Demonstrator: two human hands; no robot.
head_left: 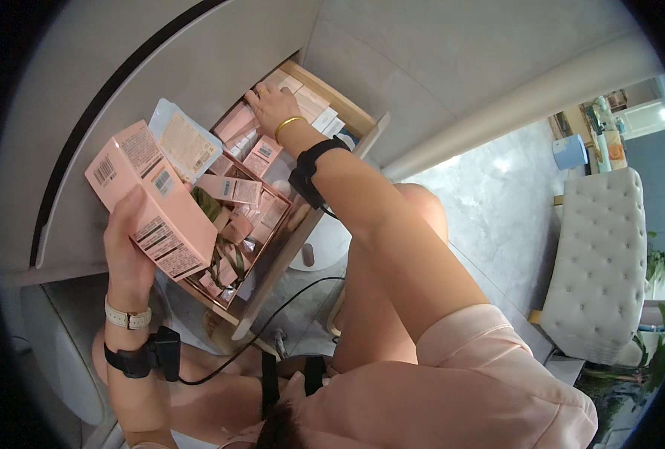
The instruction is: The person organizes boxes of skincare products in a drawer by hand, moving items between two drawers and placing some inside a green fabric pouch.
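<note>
My left hand (125, 247) grips a pink cardboard box (150, 200) with barcode labels, held up over the near end of an open wooden drawer (273, 258). Behind the box it also carries a flat pale blue packet (184, 140). My right hand (273, 106) reaches to the far end of the drawer, fingers down on small pink boxes (244, 123) there; whether it grips one I cannot tell. The drawer is packed with several pink and cream cosmetic boxes (237, 190). A gold bangle and a black wrist device sit on the right arm, a watch and a black device on the left.
The drawer sticks out from a pale grey cabinet front (198, 60). My bare knees are under it, with a black cable (287, 299) trailing across the grey floor (497, 202). A white tufted bench (602, 262) stands at the right, with plants (647, 359) beside it.
</note>
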